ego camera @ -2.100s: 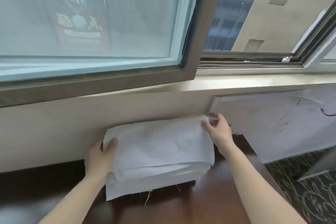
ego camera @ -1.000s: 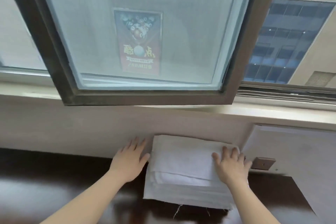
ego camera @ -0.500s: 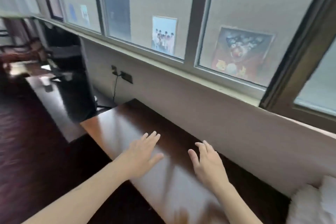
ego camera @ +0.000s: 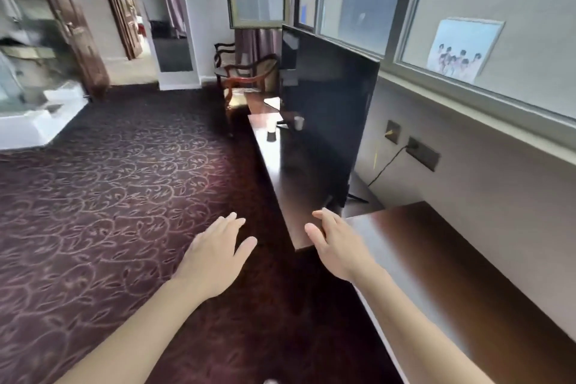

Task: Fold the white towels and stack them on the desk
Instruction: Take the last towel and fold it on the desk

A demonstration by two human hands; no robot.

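Note:
No white towel shows in the head view now; the folded stack is out of frame. The dark wooden desk (ego camera: 461,262) runs along the wall under the windows at the right. My left hand (ego camera: 215,254) hovers palm down over the carpet, fingers straight and holding nothing. My right hand (ego camera: 335,245) floats at the desk's left end, fingers spread, also holding nothing.
A lower dark counter (ego camera: 280,162) stretches ahead with a large black TV screen (ego camera: 330,109) and two small cups (ego camera: 282,128) on it. A wooden armchair (ego camera: 246,75) stands beyond it. Patterned purple carpet (ego camera: 109,196) covers the floor at left. Wall sockets with a cable (ego camera: 417,150) sit above the desk.
My view has swung left, away from the towel stack, which has left the frame. Both hands came off the towels and now hang in the air with nothing in them.

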